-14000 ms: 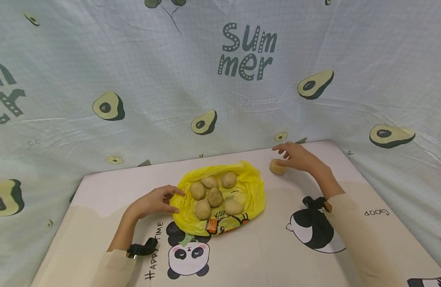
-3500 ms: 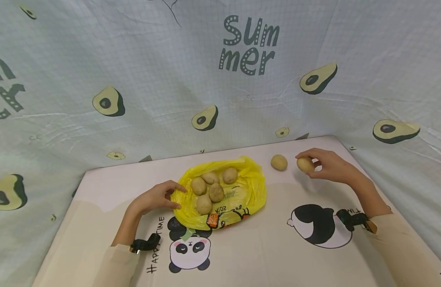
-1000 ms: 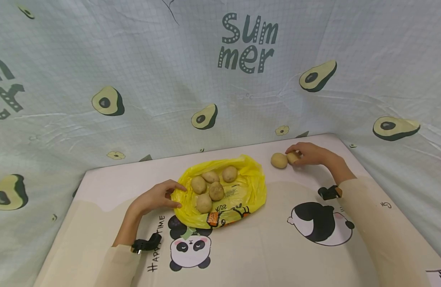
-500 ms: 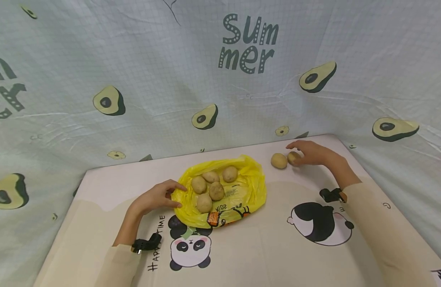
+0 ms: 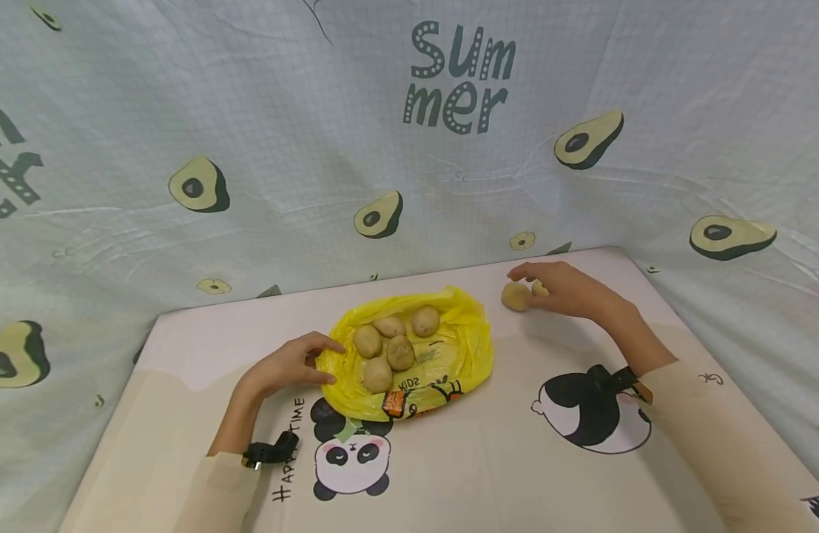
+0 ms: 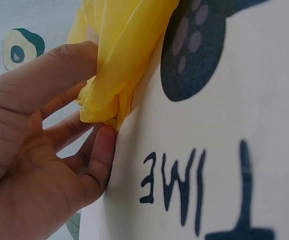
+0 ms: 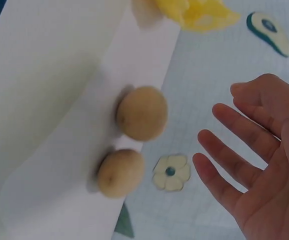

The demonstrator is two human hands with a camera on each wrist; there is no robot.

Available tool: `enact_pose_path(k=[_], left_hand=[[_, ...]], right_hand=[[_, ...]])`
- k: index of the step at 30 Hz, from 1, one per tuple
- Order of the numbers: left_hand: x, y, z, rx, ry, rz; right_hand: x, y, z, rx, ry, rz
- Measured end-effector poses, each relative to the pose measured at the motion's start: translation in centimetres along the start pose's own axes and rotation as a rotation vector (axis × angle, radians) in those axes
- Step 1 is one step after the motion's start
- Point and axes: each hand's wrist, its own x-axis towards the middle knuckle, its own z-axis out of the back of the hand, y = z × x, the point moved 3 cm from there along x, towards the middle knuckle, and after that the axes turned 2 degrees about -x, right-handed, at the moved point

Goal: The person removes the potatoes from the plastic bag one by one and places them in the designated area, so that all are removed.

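A yellow plastic bag [image 5: 472, 348] lies spread wide on the table with several potatoes [image 5: 400, 353] inside. My left hand [image 5: 292, 364] holds its left edge; in the left wrist view the crumpled plastic [image 6: 119, 65] sits between fingers and thumb. Two potatoes rest on the table right of the bag: one in plain sight [image 5: 516, 297], the other [image 5: 540, 289] partly covered by my right hand [image 5: 565, 287]. The right wrist view shows both the larger potato [image 7: 142, 113] and the smaller one [image 7: 121, 173] apart from the fingers, which are spread and hold nothing.
A patterned cloth [image 5: 282, 148] hangs like a wall behind the table's back edge. Panda drawings and lettering are printed on the pale table cover [image 5: 449, 474]. Each wrist wears a black strap [image 5: 272, 450].
Over the last seconds, my right hand set a second potato beside the first, let go, and shifted left above them. One potato fewer lies in the bag than at first. My left hand stayed put.
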Motion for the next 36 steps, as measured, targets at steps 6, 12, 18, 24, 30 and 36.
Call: enact_pose_path(k=[6, 12, 18, 24, 30, 36], left_hand=[[0.1, -0.1, 0.0, 0.009, 0.004, -0.002], [0.4, -0.3, 0.0, 0.052, 0.016, -0.037], [0.5, -0.7, 0.0, 0.077, 0.024, -0.054], [0.2, -1.2, 0.1, 0.133, 0.015, -0.054], [0.0, -1.8, 0.1, 0.175, 0.016, -0.066], [-0.1, -2.0, 0.1, 0.183, 0.018, -0.063]], right_hand=[[0.1, 2.9, -0.7, 0.037, 0.009, 0.089], [0.6, 5.6, -1.4, 0.015, 0.016, 0.160], [1.4, 8.0, -2.0, 0.002, 0.059, 0.226], [2.6, 9.2, -3.1, 0.007, 0.106, 0.268], [3.7, 10.5, -4.3, 0.037, 0.197, 0.325], [5.0, 11.4, -4.8, 0.016, 0.227, 0.367]])
